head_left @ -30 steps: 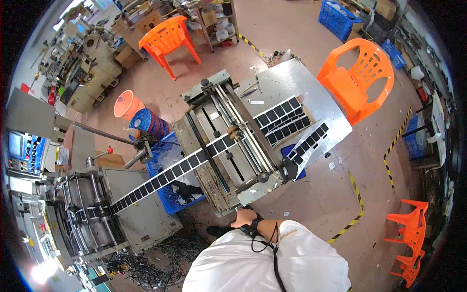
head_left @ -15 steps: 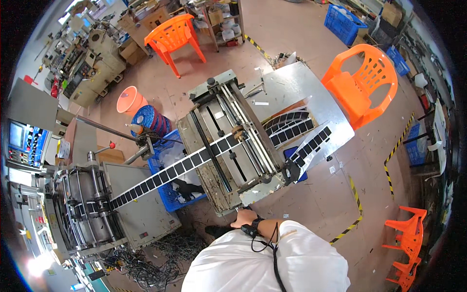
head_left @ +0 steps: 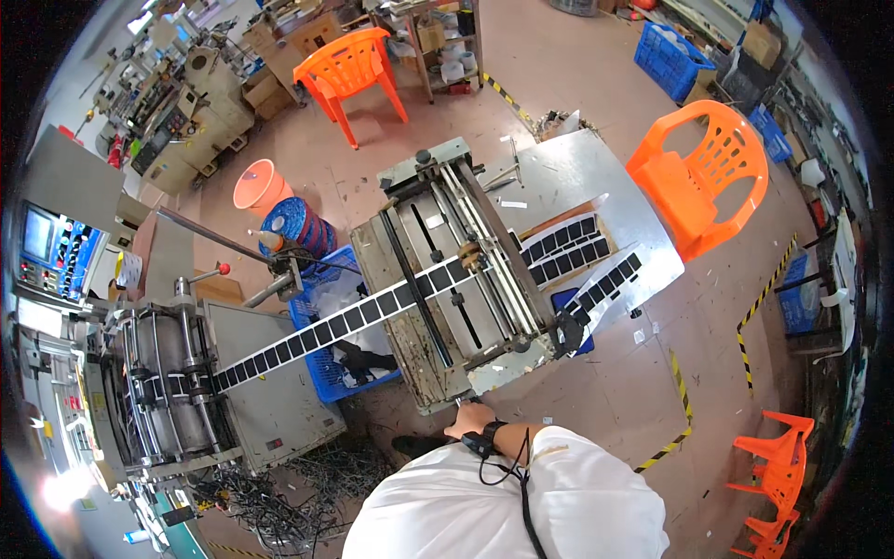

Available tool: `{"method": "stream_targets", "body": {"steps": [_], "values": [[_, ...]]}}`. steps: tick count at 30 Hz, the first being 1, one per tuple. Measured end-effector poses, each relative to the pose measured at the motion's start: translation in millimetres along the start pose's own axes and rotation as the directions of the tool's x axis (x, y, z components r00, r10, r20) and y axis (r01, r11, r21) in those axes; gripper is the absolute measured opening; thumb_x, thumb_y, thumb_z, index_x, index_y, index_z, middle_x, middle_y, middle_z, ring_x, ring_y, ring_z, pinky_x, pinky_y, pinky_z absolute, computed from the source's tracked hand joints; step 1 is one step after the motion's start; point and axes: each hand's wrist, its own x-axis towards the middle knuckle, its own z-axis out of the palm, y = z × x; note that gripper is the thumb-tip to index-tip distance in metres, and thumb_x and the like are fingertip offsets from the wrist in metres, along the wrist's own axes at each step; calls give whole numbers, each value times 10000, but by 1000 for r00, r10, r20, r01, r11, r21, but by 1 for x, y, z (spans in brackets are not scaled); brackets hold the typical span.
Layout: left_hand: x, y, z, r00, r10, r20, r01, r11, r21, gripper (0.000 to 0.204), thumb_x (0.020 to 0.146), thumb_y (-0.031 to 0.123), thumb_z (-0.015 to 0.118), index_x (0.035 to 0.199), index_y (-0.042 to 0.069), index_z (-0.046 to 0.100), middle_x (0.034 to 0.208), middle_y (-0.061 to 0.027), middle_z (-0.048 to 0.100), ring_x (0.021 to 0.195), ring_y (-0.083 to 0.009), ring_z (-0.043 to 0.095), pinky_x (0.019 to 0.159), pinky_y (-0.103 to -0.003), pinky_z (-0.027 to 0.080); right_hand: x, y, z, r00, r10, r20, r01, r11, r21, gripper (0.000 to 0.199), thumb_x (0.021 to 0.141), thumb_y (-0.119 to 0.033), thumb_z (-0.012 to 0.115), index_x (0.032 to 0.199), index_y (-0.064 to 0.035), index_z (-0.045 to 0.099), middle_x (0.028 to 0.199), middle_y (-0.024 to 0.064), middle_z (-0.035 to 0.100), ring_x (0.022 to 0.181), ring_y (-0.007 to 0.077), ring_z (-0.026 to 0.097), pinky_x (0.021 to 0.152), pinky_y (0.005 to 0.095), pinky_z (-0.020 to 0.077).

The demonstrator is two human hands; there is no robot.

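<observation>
My right hand [head_left: 472, 418] is at the near edge of a metal feed machine [head_left: 424, 373], its fingers curled at a small metal knob or pin that they largely hide. A black band with a cable circles that wrist. Through the machine, under its rollers, runs a long white strip with black squares [head_left: 349, 320]. It stretches left to a roller unit [head_left: 168, 373] and comes out on the right, where several lengths of strip [head_left: 570, 250] lie on a metal table [head_left: 559, 168]. My left hand does not show.
Under the strip stands a blue crate [head_left: 326, 377] holding plastic and dark cloth. Orange chairs [head_left: 698, 172] stand beyond the table and at the back. Tangled dark scrap [head_left: 270, 503] lies on the floor at lower left. A pink bucket [head_left: 261, 186] stands at the back left.
The view has shifted a little, so the machine sits slightly farther right. The strip lengths on the table lie differently, less curved. My right hand stays at the machine's edge.
</observation>
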Motion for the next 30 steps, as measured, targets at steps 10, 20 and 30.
{"method": "stream_targets", "body": {"steps": [10,20,30], "values": [[-6,-6,-10,999,-36,-38,37,999,9,593,925,529,592,1256,38,601,1062,-122,648,905,-207,638,757,-289,508,7,4,9,1000,11,-19,-11,999,-30,663,689,-523,680,1016,53,702,1017,259,696,942,369,690,820,426,559],[-18,-12,-26,992,-81,-92,83,996,14,619,928,543,580,1283,37,597,1105,-128,657,947,-214,648,791,-290,520,3,11,-7,996,-4,84,3,1000,11,680,671,-531,713,1030,48,699,1033,264,692,953,382,686,840,442,557],[-20,-108,-119,943,-223,-245,222,974,-30,646,932,558,568,1310,36,593,1147,-135,666,988,-222,659,826,-292,532,14,11,13,1000,3,30,-1,998,-68,752,677,-554,731,1094,67,660,1022,267,691,942,396,681,812,466,555]]}}
